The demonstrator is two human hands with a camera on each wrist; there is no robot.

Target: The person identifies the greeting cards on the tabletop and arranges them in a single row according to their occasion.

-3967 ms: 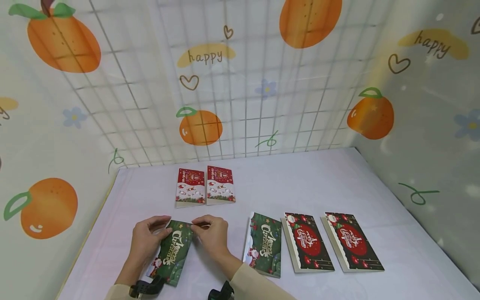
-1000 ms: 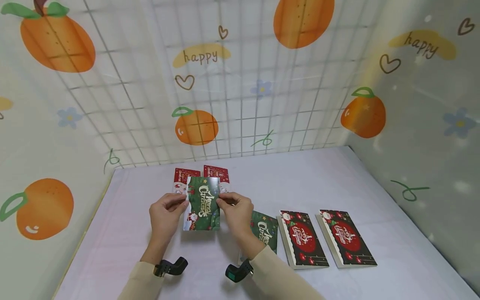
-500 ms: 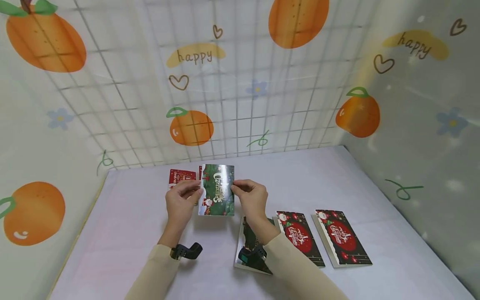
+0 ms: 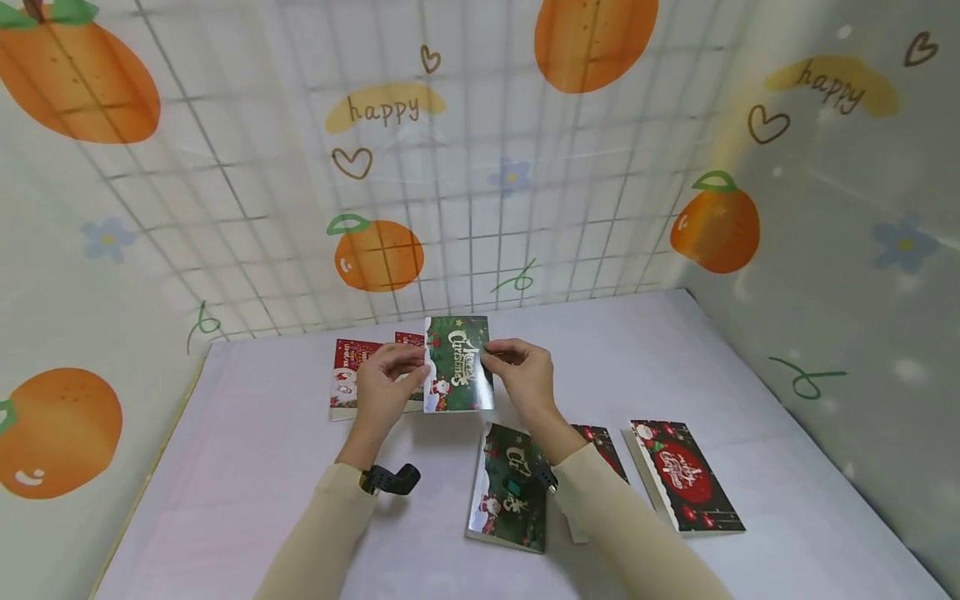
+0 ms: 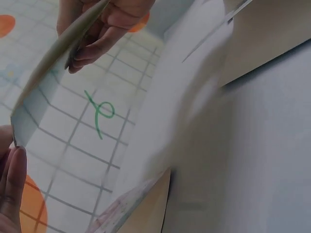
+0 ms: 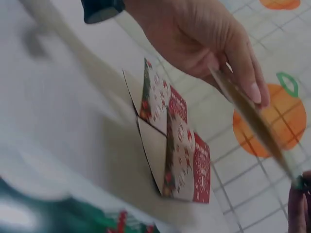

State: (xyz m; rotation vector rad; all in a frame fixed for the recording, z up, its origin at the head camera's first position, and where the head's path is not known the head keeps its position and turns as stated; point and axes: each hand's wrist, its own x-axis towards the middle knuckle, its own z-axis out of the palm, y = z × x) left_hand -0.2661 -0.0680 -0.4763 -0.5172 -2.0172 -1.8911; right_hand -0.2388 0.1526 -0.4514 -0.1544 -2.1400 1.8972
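Both hands point(image 4: 457, 379) pinch green card point(image 4: 457, 364) — edges.

A pale lavender tabletop point(image 4: 675, 350) is sitting in a corner formed by glossy walls point(image 4: 825, 250) printed with oranges point(image 4: 378, 254), blue flowers and "happy" lettering, while a white wire grid point(image 4: 480, 208) is leaning along the back wall under soft, even light.

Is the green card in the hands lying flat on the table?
No, the green card is lifted off the table, pinched by the left hand and right hand.
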